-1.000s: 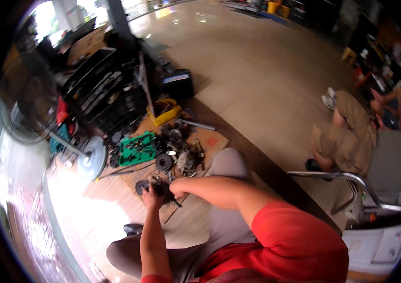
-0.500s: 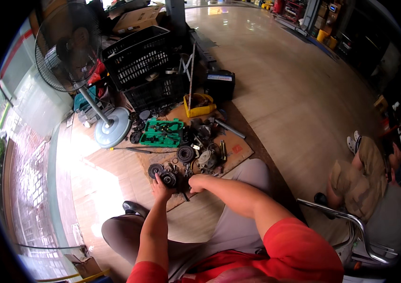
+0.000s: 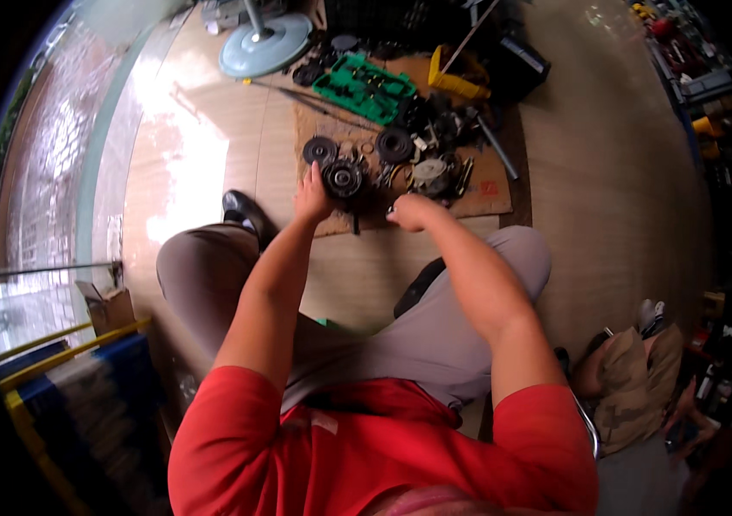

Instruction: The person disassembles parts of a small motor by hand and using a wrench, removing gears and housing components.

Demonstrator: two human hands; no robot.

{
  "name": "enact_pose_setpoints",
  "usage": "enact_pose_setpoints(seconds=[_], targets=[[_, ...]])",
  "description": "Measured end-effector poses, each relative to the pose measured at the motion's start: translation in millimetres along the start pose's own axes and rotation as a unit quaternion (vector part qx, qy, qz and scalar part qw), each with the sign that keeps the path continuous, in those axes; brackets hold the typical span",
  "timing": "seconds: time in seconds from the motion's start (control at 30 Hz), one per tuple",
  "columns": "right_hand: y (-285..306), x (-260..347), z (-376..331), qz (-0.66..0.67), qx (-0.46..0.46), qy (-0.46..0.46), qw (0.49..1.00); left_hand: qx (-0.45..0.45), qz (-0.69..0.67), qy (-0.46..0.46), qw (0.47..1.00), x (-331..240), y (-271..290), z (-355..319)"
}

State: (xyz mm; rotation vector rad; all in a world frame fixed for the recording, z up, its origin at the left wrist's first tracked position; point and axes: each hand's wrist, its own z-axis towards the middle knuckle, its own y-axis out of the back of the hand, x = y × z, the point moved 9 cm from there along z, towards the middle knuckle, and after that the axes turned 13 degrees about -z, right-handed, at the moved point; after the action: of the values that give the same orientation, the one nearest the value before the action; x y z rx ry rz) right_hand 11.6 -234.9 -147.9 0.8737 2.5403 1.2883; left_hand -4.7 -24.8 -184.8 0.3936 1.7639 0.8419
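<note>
A dark, round mechanical part with a ringed, pulley-like face (image 3: 344,178) rests at the near edge of the cardboard sheet (image 3: 486,206). My left hand (image 3: 313,202) grips its left side, fingers partly hidden. My right hand (image 3: 412,212) is to the right of the part, fingers curled; a small dark thing shows at the fingertips, too small to name. Behind the held part lie a black disc (image 3: 320,150) and a thick black pulley ring (image 3: 394,145). A pale round metal housing (image 3: 430,175) sits beyond my right hand.
An open green tool case (image 3: 362,86) lies farther back, beside a yellow tray (image 3: 461,77) and a black box (image 3: 516,69). A metal tube (image 3: 498,148) crosses the cardboard's right side. The fan base (image 3: 267,43) stands far left. Another person (image 3: 633,387) is at right.
The view has tipped downward, so the floor things sit higher in the picture. My left hand keeps its hold on the round part. My right hand is slightly farther right from it.
</note>
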Motion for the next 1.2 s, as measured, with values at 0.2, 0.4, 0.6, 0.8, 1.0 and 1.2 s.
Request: enact_pose_setpoints(seconds=[0.2,0.4,0.6,0.8,1.0,1.2], targets=[[0.1,-17.0,13.7,0.066,0.006,-0.098,0.993,0.066,-0.028,0.029,0.997,35.2,-4.6,5.4],[3.5,-28.7,49.0,0.101,-0.06,-0.1,0.988,0.063,0.004,0.034,0.997,31.6,-1.0,2.6],[-15.1,-19.1,73.4,0.173,-0.061,-0.06,0.981,0.095,0.009,0.064,0.993,40.0,1.0,-0.6],[-15.0,0.5,72.8,0.187,-0.036,-0.025,0.981,0.081,0.006,0.019,0.997,33.9,6.3,0.1],[-15.7,6.6,78.6,0.194,-0.023,-0.022,0.981,0.07,-0.018,-0.056,0.996,8.3,9.5,4.5],[-7.4,-6.7,77.6,0.21,-0.038,-0.086,0.973,0.076,-0.01,-0.1,0.992,-9.8,8.9,1.4]])
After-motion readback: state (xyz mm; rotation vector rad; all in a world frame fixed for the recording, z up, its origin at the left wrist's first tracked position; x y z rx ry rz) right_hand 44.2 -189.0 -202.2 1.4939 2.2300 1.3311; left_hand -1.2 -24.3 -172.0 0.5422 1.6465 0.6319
